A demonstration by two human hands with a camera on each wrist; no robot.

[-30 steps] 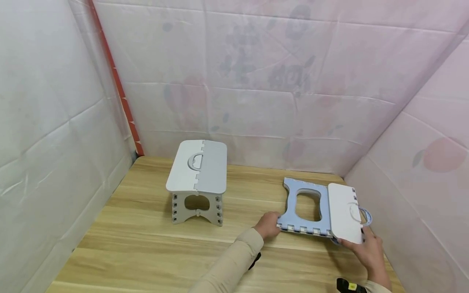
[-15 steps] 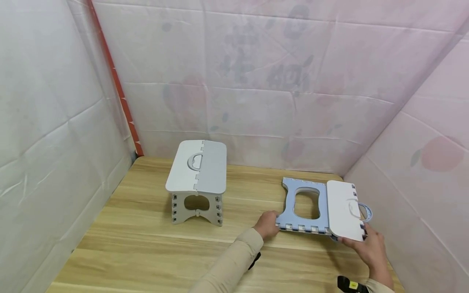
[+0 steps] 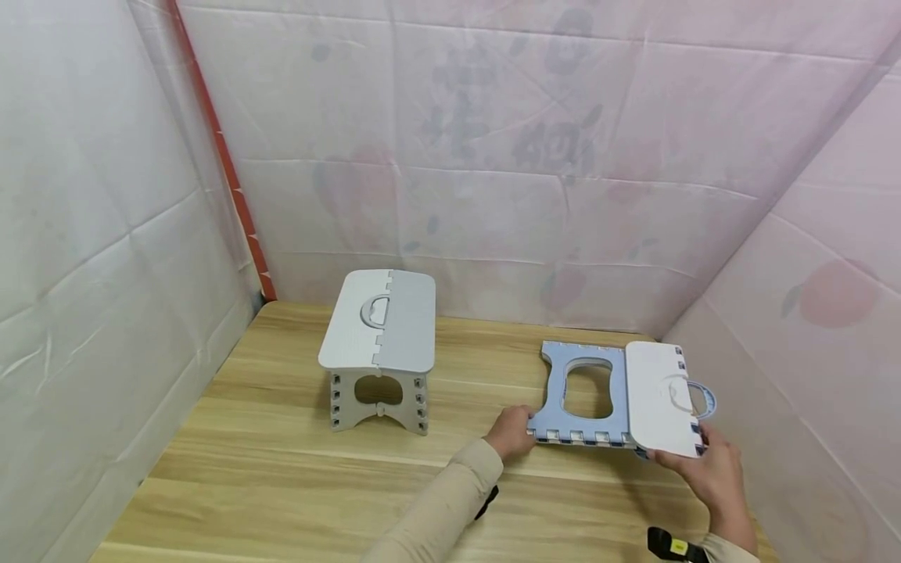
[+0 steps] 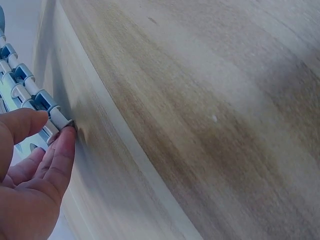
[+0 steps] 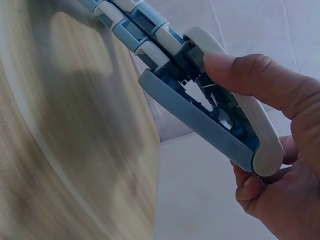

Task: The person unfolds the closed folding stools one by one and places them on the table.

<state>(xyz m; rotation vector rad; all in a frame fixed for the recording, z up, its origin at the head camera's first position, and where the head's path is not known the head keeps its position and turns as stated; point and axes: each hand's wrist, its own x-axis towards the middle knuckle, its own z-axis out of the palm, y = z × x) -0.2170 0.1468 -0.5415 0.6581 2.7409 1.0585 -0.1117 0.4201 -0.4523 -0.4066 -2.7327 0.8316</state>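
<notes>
A blue-and-white folding stool [image 3: 660, 399] lies nearly flat at the table's right side. Its blue legs [image 3: 556, 403] are folded together, and its white seat half points right with the blue handle sticking out. My left hand [image 3: 512, 432] holds the near left corner of the legs; in the left wrist view the thumb is above and the fingers below the hinge edge [image 4: 37, 97]. With my right hand [image 3: 711, 469] I grip the seat's near right corner. The right wrist view has the thumb on the white half [image 5: 262, 132], a narrow gap separating it from the blue half [image 5: 195, 122].
An unfolded grey-and-white stool [image 3: 408, 320] stands upright on the wooden table [image 3: 281, 469], left of the blue one. Sheet-covered walls [image 3: 493, 211] enclose the back and both sides. The right wall [image 3: 809, 375] is close to my right hand.
The seat end of the blue stool has swung slightly away from me, with my right hand following. My left hand has barely moved; the grey stool stays put.
</notes>
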